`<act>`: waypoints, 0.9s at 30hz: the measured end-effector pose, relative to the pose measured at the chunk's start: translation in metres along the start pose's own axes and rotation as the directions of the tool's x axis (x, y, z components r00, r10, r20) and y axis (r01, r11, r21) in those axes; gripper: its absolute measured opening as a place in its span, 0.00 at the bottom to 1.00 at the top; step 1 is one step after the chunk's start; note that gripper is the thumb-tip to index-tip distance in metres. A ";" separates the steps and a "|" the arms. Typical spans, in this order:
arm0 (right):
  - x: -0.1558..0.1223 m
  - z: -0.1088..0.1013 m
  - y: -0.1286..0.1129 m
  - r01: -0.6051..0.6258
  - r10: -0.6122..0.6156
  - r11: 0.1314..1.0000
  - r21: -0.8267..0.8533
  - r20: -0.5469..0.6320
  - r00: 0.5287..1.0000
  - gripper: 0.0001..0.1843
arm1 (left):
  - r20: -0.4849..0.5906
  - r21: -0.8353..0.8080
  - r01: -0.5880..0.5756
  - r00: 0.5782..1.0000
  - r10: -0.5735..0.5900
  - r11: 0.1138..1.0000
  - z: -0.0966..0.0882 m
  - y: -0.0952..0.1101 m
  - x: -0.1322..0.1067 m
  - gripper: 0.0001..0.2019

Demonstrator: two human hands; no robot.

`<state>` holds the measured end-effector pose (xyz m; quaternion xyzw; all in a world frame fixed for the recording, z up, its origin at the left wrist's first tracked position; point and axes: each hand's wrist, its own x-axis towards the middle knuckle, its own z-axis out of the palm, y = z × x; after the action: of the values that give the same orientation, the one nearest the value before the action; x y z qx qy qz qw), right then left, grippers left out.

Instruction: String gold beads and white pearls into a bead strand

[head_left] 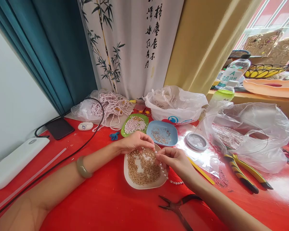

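My left hand (138, 141) is over the far edge of a cream dish (128, 181) of small gold beads (144, 178), its thumb and fingers pinched together. Whatever sits between those fingertips is too small to make out. At the dish's right edge my right hand (172, 158) grips the end of a string of pearly beads (164, 171), which hangs down and trails onto the red table. The two hands' fingertips nearly meet. Behind the dish stand a green dish (123, 131) of pale pink and gold beads and a blue dish (174, 126) of tiny metal bits.
Black-handled pliers (174, 207) lie in front, yellow-black pliers (245, 170) to the right. A spool (196, 141), plastic bags (178, 110) and pink bead strands (110, 104) stand behind. A black cable (84, 144) crosses the left side near a phone (60, 128) and white power bank (16, 162).
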<state>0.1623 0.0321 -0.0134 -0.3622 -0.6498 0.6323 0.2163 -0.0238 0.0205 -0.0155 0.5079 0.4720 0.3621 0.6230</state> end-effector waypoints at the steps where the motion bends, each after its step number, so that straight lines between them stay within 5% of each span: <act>1: 0.000 0.000 0.000 0.000 0.000 1.000 -0.001 0.000 1.000 0.12 | 0.000 0.011 -0.001 1.000 0.001 1.000 0.000 0.000 0.000 0.09; 9: 0.002 0.000 0.003 0.007 -0.007 1.000 -0.012 -0.002 1.000 0.13 | -0.043 0.234 -0.078 0.995 0.090 0.969 -0.012 0.011 -0.001 0.11; 14: 0.002 0.000 0.003 0.004 -0.004 1.000 -0.021 -0.001 1.000 0.13 | -0.243 0.685 -0.046 0.926 0.287 0.727 -0.049 0.020 0.001 0.10; 19: 0.002 -0.002 0.004 0.005 -0.005 0.999 -0.035 0.000 1.000 0.13 | -0.296 0.781 0.075 0.919 0.261 0.620 -0.080 0.016 0.000 0.06; 27: 0.002 -0.001 0.003 0.002 -0.002 0.999 -0.041 0.008 1.000 0.13 | -0.361 0.821 0.170 0.894 0.265 0.545 -0.075 0.002 0.005 0.04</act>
<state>0.1620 0.0342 -0.0170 -0.3632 -0.6639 0.6202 0.2066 -0.0939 0.0470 -0.0175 0.6582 0.7010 0.2163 0.1691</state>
